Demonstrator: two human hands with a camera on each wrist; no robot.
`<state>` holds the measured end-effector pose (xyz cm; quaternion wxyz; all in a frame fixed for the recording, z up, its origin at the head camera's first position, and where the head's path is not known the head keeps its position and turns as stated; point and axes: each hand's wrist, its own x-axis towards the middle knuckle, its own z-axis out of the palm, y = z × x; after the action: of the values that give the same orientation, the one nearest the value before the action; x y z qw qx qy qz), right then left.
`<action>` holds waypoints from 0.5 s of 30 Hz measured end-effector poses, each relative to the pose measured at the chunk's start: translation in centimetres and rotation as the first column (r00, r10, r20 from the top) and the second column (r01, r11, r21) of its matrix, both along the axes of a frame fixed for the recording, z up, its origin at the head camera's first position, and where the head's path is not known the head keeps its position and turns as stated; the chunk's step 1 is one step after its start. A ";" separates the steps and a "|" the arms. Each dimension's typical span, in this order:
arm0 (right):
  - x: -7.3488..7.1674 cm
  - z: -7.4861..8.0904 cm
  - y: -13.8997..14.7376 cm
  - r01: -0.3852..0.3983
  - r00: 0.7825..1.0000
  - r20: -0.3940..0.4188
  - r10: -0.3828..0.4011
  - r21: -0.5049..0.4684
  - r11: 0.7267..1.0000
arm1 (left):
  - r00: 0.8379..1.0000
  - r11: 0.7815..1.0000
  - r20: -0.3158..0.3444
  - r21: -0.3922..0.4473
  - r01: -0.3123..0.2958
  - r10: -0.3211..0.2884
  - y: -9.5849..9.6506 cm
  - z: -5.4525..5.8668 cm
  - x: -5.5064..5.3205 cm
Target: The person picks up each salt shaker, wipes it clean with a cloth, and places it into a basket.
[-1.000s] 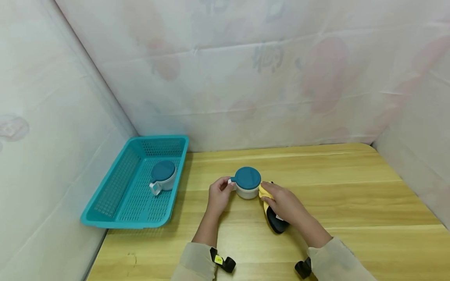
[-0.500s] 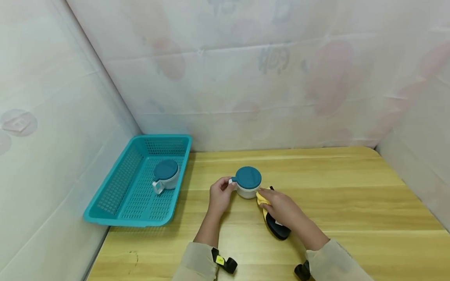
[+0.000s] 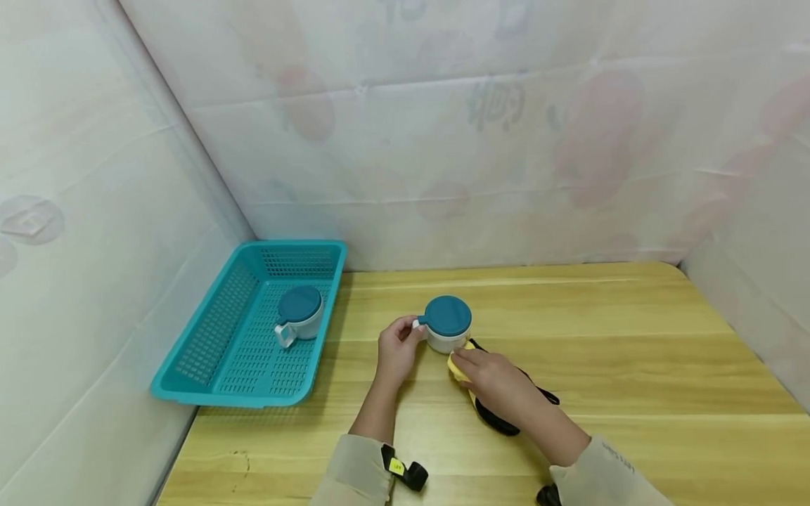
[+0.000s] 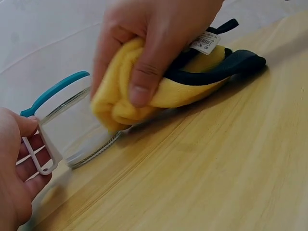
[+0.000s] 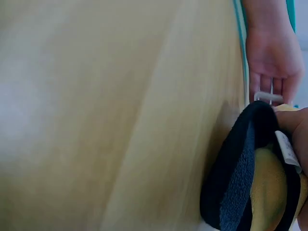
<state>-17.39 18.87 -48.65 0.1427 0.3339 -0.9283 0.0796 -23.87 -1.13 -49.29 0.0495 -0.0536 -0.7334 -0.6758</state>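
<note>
A clear jar (image 3: 448, 315) with a round blue lid and white handle stands upright on the wooden table. Between thumb and fingers, my left hand (image 3: 396, 353) holds its handle (image 4: 50, 166) from the left. My right hand (image 3: 496, 385) grips a bunched yellow cloth (image 4: 166, 94) with a dark border, its folded end at the near right side of the jar. A white label (image 4: 206, 42) and a loop show on the cloth. In the right wrist view, the dark border (image 5: 234, 178) is close up and hides the jar.
A teal perforated basket (image 3: 167, 383) stands at the table's left, a similar blue-lidded jar (image 3: 300, 305) lying tilted inside it. Patterned pale sheeting (image 3: 405, 161) hangs behind and at both sides. The wooden tabletop (image 3: 633, 351) extends to the right.
My right hand has moved left and nearer to me with the cloth, from the jar's right side round toward its front. The left hand keeps its hold on the handle.
</note>
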 end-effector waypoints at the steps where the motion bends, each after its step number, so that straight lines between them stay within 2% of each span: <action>1: 0.1 0.0 -0.1 -0.024 0.998 -0.050 0.024 0.005 1.000 | 1.000 1.000 0.000 -0.001 0.000 0.000 0.0 -0.5 -0.3; 6: 0.5 0.5 -0.9 -0.102 0.971 -0.217 0.100 0.002 0.995 | 1.000 1.000 0.002 -0.005 -0.002 0.002 0.0 -2.8 -1.6; 10: 0.5 0.9 -1.9 -0.185 0.939 -0.296 0.178 0.005 0.983 | 0.999 1.000 -0.022 0.000 0.024 -0.024 -0.2 -2.7 -1.5; 12: 0.4 1.0 -2.3 -0.217 0.924 -0.319 0.211 0.019 0.976 | 0.998 0.998 -0.022 0.008 0.062 -0.062 -0.3 -2.8 -1.5; 15: 0.1 1.0 -2.5 -0.226 0.914 -0.333 0.232 0.057 0.972 | 0.995 0.995 -0.022 -0.014 0.101 -0.101 -0.5 -3.0 -1.6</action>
<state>-17.31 16.34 -47.63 0.2865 0.4502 -0.8452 0.0292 -25.49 -1.60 -52.24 0.0230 -0.0987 -0.7336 -0.6719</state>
